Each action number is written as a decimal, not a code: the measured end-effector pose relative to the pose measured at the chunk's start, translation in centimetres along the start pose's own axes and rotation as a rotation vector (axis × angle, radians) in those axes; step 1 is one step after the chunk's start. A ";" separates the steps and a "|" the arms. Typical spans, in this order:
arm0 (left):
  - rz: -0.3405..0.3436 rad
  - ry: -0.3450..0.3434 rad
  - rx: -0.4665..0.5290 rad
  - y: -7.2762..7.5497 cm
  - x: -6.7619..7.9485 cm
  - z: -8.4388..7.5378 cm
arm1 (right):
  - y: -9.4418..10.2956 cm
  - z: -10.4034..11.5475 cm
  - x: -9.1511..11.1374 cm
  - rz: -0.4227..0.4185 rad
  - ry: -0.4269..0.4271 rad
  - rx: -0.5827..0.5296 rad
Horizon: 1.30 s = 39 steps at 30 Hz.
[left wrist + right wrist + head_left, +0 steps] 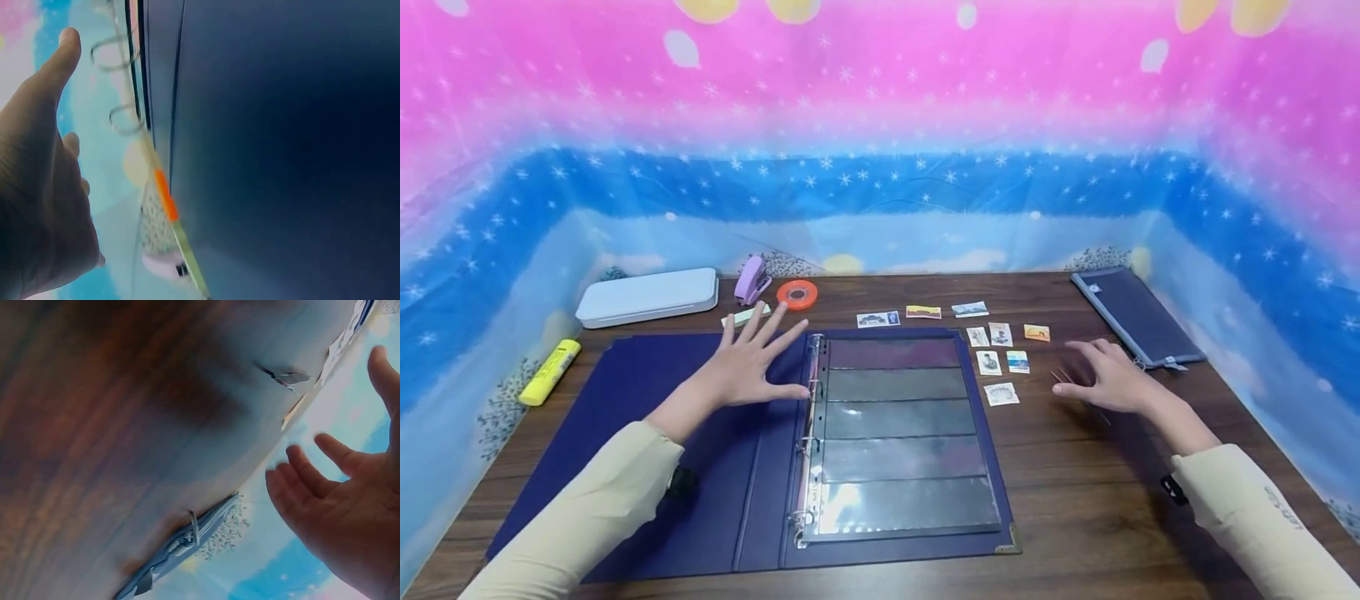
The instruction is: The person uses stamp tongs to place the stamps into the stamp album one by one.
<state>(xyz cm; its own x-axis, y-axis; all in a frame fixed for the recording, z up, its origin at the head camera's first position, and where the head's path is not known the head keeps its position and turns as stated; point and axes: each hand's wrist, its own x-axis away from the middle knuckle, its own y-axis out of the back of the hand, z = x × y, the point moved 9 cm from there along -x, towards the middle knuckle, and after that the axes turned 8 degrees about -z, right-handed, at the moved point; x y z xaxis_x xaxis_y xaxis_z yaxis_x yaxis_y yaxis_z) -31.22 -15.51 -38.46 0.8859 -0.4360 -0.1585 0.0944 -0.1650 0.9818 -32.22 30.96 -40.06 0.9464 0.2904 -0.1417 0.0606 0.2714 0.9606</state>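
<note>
I judge filing the stamps unstarted: left hand spread wide over the binder, right hand loosely parted, both empty; next likely calls for pinching what look like tweezers.

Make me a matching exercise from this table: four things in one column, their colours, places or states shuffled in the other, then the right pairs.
Things:
1. binder
2. left hand
3. tape roll
4. zip pouch

Descriptions:
A. orange, beside the purple stapler
B. dark, at the far right of the table
C. lying open, clear pockets showing
D. fingers spread, holding nothing

Right pairs: 1-C, 2-D, 3-A, 4-B
</note>
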 end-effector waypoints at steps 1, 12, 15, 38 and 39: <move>0.005 -0.009 0.013 -0.3 0.0 -0.4 | -0.1 0.0 0.1 0.009 0.000 -0.007; 0.077 -0.099 0.104 -2.9 -0.5 -3.2 | -1.4 -0.7 0.3 0.072 -0.025 -0.044; 0.087 -0.091 0.127 -3.3 -0.7 -3.2 | -1.5 -0.7 0.1 0.066 -0.020 -0.058; 0.103 -0.067 0.217 -3.6 -2.2 -3.9 | -1.5 -1.1 -1.0 0.024 -0.047 -0.100; 0.101 -0.065 0.210 -3.7 -2.3 -3.9 | -1.5 -1.1 -0.9 0.019 -0.051 -0.103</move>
<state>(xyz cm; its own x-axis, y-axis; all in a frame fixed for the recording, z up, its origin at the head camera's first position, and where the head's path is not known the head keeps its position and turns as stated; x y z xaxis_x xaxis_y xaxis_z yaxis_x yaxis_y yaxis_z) -31.81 -10.45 -41.28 0.8541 -0.5149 -0.0740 -0.0956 -0.2952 0.9506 -33.56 31.30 -41.61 0.9621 0.2498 -0.1089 0.0122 0.3600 0.9329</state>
